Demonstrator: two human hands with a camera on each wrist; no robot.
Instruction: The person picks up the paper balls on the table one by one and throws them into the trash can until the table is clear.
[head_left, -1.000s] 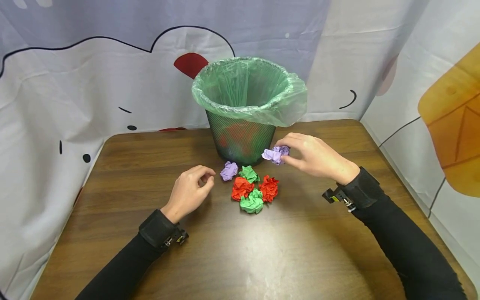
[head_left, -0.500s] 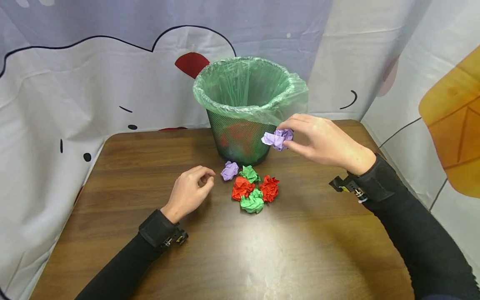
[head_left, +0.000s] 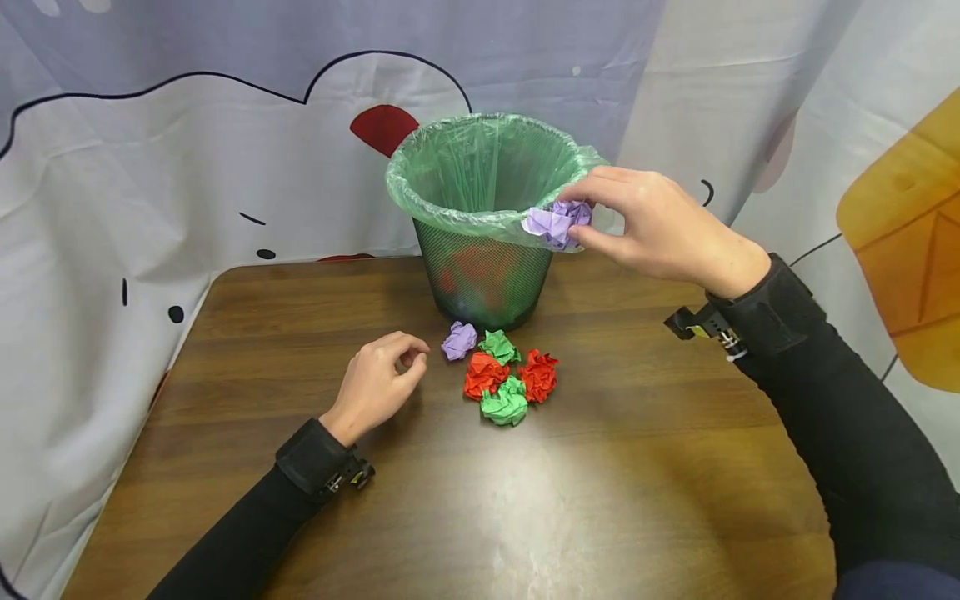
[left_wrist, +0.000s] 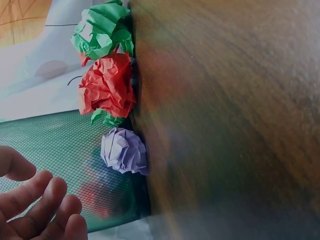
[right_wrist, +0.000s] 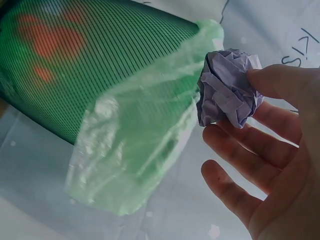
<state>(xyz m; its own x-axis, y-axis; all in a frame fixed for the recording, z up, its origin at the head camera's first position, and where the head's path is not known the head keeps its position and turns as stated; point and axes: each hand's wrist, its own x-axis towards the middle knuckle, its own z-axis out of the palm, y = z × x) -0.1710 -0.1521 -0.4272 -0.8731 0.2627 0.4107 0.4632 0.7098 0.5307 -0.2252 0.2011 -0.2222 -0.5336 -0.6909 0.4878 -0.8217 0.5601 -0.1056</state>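
Observation:
Between thumb and fingers my right hand [head_left: 660,225] pinches a crumpled purple paper ball [head_left: 557,223], up beside the near right rim of the mesh wastebasket [head_left: 480,279]. The right wrist view shows this purple paper ball [right_wrist: 229,87] next to the overhanging green bag. My left hand [head_left: 377,385] stays low over the table with loosely curled fingers, holding nothing. Just to its right lies a second purple paper ball [head_left: 459,341]. Beyond that are two green paper balls [head_left: 505,402] and two red paper balls [head_left: 538,376], clustered in front of the basket.
A green plastic bag [head_left: 442,212] lines the wastebasket and folds over its rim. Red shapes show through the mesh. The wooden table [head_left: 300,317] reaches back to a printed curtain [head_left: 187,167], which also hangs along the sides.
My right hand has risen with the purple paper ball from near the basket's base to its rim. The left hand and the balls on the table have stayed put.

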